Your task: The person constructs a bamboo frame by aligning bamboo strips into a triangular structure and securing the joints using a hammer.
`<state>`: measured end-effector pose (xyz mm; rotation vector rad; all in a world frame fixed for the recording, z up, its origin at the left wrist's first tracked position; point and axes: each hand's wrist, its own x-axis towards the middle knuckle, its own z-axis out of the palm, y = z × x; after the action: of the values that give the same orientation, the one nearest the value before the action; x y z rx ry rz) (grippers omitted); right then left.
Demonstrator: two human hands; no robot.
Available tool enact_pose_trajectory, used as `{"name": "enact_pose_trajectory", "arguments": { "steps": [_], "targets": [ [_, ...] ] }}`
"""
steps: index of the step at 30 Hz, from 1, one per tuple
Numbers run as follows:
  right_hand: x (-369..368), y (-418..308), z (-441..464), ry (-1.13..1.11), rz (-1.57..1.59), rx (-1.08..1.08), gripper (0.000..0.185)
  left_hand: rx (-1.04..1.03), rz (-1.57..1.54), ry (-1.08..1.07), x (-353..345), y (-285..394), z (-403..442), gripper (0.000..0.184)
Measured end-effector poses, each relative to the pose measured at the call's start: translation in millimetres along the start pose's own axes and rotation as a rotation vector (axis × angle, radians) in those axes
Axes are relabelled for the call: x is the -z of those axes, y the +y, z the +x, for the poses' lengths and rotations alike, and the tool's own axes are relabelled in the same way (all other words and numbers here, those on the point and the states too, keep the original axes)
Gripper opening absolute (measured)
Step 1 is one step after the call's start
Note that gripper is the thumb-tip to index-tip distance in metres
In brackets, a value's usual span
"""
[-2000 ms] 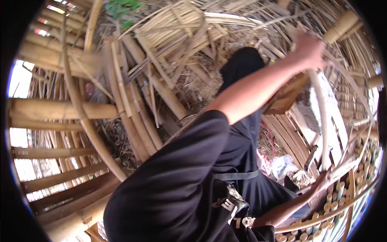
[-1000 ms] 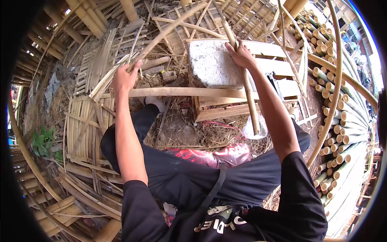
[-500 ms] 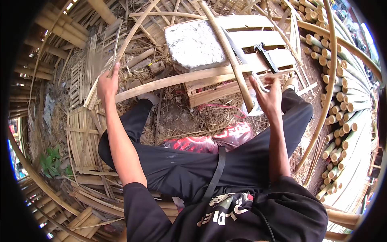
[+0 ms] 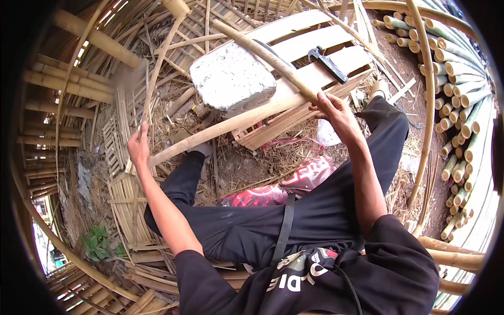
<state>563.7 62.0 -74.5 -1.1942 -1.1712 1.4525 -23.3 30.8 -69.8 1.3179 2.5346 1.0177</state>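
At the left, the fingers of my left hand are closed on a thin bamboo strip that stands up and away from me. My right hand has its thumb and fingers closed around the near end of a round bamboo pole. That pole slants away over a slatted wooden platform. Beneath it, a long split bamboo piece runs from beside my left hand to the platform's front. A dark curved blade-like object is partly hidden behind the pole.
A rough white block rests on the platform's left part. A black-handled hammer lies on the slats to the right. Cut bamboo poles are stacked at far right. Between my legs is a red printed bag; straw covers the ground.
My right hand has gone from open fingers beside the platform to a hold on the round pole's near end. The pole has shifted up and left. My left hand still holds the strip.
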Motion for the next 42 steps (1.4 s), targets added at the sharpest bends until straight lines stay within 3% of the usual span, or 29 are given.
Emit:
{"name": "enact_pose_trajectory", "arguments": {
  "steps": [1, 6, 9, 11, 12, 13, 14, 15, 17, 20, 23, 27, 29, 34, 37, 42],
  "targets": [
    [0.7, 1.2, 1.7, 0.005, 0.006, 0.001, 0.041, 0.056, -0.032, -0.090, 6.8, 10.8, -6.4, 0.069],
    [-7.1, -1.0, 7.2, 0.100, -0.001, 0.085, 0.044, 0.028, -0.010, -0.066, 0.8, 2.9, -6.3, 0.066],
    [-23.1, -18.9, 3.8, 0.273, -0.134, 0.158, 0.050, -0.116, -0.049, 0.083, -10.2, 1.7, -13.3, 0.073],
    [-24.6, -16.4, 8.4, 0.373, -0.131, 0.214, 0.048, 0.022, 0.005, -0.087, -5.2, -1.6, -7.5, 0.078],
    [-24.0, -17.2, 8.3, 0.401, -0.101, 0.252, 0.046, -0.044, -0.029, -0.054, -9.2, -3.6, -10.2, 0.074],
    [-20.9, -18.9, 10.6, 0.386, -0.073, 0.264, 0.043, -0.109, -0.061, -0.017, -12.2, -3.1, -13.7, 0.070],
    [-20.8, -23.7, 11.7, 0.401, -0.111, 0.297, 0.042, -0.020, -0.024, -0.084, -11.8, -5.1, -13.1, 0.069],
    [-19.6, -27.9, 13.3, 0.418, -0.148, 0.326, 0.041, -0.126, -0.081, -0.030, -17.0, -7.7, -19.4, 0.065],
    [-8.5, -16.4, 27.6, 0.428, -0.111, 0.332, 0.040, -0.018, -0.099, -0.161, -22.7, -8.8, -27.1, 0.061],
    [6.1, -11.5, 27.3, 0.385, -0.229, 0.336, 0.040, 0.068, 0.108, -0.246, -30.0, -2.6, -31.1, 0.071],
    [23.7, -4.9, 19.0, 0.290, -0.339, 0.315, 0.041, 0.069, 0.076, -0.340, -35.3, 4.8, -33.0, 0.074],
    [41.7, 31.4, 23.5, 0.217, 0.078, 0.220, 0.042, 0.074, 0.183, -0.384, -39.5, 15.5, -30.8, 0.075],
    [41.4, 33.5, 24.3, 0.232, 0.123, 0.178, 0.042, -0.009, 0.009, -0.298, -45.4, 20.4, -36.6, 0.070],
    [37.4, 31.6, 34.5, 0.355, 0.041, 0.145, 0.044, -0.132, 0.036, -0.219, -32.9, 44.4, -47.4, 0.066],
    [27.1, 22.7, 38.8, 0.422, 0.225, 0.108, 0.032, -0.192, 0.060, -0.143, -27.2, 54.6, -49.0, 0.066],
    [18.7, -15.9, 35.3, 0.427, 0.304, 0.148, 0.037, -0.267, -0.021, -0.055, 1.7, 72.3, -65.2, 0.059]
  ]
}}
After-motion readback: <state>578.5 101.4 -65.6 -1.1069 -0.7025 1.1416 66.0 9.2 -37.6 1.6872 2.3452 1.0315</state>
